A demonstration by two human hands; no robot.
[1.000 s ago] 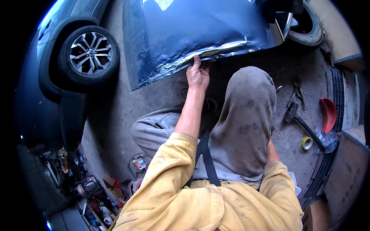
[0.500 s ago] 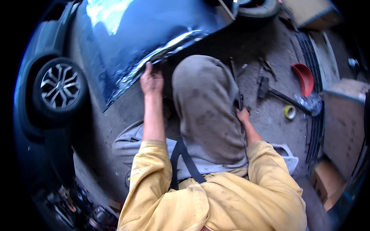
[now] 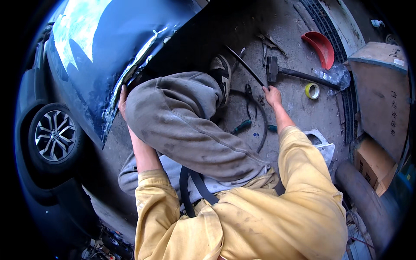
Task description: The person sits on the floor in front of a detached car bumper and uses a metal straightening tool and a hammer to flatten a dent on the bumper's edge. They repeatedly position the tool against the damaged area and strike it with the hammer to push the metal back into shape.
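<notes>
A dark blue car panel (image 3: 112, 39), its near edge crumpled and shiny, slants across the far left. My left hand (image 3: 123, 103) is at that crumpled edge, thumb against it; my raised knee covers part of the fingers, which seem closed on the edge. In my right hand (image 3: 272, 96) is one end of a long thin dark metal bar (image 3: 246, 66), its other end pointing far and left above the floor. Just beyond that hand lies a sledgehammer (image 3: 299, 74). Pliers (image 3: 249, 95) with green handles lie on the floor between my leg and right forearm.
A car wheel (image 3: 55, 136) stands at the left. To the right lie a roll of yellow tape (image 3: 312, 91), a red curved piece (image 3: 321, 47), crumpled clear plastic (image 3: 336, 76) and cardboard boxes (image 3: 381, 95). A dark hose (image 3: 263, 125) curves over the floor.
The view has shifted and my raised knee has tipped left, uncovering my shoe and the pliers. My right hand has swung the bar outward from my leg. My left hand remains at the panel edge.
</notes>
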